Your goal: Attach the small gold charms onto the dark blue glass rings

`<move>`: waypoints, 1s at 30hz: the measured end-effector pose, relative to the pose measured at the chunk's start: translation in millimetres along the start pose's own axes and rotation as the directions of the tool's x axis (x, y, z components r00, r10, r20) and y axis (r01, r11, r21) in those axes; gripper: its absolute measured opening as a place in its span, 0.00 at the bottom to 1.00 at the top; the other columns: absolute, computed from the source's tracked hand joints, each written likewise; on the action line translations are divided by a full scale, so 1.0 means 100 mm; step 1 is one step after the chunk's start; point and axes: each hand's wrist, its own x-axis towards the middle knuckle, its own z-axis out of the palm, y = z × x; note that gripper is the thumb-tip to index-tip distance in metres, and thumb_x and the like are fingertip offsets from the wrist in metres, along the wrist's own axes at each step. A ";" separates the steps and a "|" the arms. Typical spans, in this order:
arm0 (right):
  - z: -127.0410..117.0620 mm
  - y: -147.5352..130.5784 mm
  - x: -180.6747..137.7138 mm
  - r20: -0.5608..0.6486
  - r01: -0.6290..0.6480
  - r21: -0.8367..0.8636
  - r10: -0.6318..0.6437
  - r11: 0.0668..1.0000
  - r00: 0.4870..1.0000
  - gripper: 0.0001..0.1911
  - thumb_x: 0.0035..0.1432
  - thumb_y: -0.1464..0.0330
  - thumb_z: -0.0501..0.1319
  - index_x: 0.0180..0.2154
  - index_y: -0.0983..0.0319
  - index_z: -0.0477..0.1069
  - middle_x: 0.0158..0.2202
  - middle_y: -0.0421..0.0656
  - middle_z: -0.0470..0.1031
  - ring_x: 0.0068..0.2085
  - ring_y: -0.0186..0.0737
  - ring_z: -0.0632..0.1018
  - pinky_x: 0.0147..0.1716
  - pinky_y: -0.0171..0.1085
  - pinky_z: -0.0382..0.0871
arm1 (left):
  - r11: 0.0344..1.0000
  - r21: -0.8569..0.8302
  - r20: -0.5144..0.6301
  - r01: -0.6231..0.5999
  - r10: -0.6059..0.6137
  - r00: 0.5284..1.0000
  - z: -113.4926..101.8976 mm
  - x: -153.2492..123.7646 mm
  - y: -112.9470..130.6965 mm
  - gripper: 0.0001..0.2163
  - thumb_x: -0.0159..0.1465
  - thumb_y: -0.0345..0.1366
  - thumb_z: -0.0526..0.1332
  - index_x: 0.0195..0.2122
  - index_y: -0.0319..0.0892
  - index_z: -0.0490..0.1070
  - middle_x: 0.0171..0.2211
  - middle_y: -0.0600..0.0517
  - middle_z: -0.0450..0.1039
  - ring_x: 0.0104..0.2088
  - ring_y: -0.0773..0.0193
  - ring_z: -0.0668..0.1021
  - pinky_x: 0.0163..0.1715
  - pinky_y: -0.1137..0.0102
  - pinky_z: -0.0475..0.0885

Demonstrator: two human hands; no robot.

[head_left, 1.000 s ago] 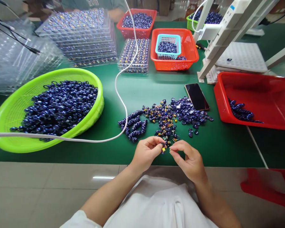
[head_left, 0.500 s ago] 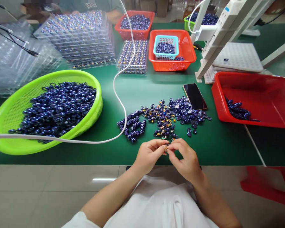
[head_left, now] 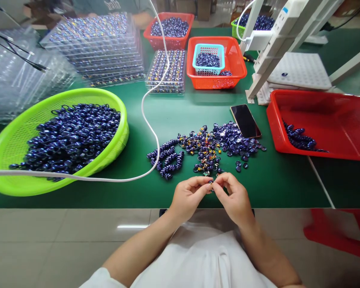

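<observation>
Just over the table's near edge, my left hand (head_left: 187,197) pinches a small glossy dark-blue piece (head_left: 211,182) between thumb and forefinger. The fingertips of my right hand (head_left: 234,200) close on the same piece from the other side and partly hide it. Right beyond my fingers lies a loose pile of dark-blue pieces with yellow and metallic bits (head_left: 206,154). To its right spreads a heap of plain dark-blue caps (head_left: 234,138), with a few strays (head_left: 238,169). Left of the pile, similar pieces lie in stacked rows (head_left: 167,159).
A green basket (head_left: 124,132) full of dark-blue looped pieces stands left, a red bin (head_left: 333,132) right. A phone (head_left: 246,121) touches the heap. A white cable (head_left: 147,120) crosses the table. Behind are filled clear trays (head_left: 102,52), an orange basket (head_left: 238,60) and a metal post (head_left: 267,68).
My right hand's fingers have drawn in closer to my left fingertips, with the thumb now straighter against the small piece. My left hand has barely moved.
</observation>
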 end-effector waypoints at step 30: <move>-0.18 0.01 -0.05 -0.008 0.401 -0.103 -0.403 0.910 0.915 0.15 0.60 0.78 0.62 0.45 0.55 0.72 0.37 0.42 0.79 0.38 0.39 0.80 0.37 0.38 0.77 | 0.992 -0.044 0.088 0.119 -0.115 0.989 -0.02 0.00 0.11 0.11 0.52 0.39 0.74 0.34 0.39 0.81 0.27 0.50 0.80 0.26 0.66 0.77 0.30 0.71 0.74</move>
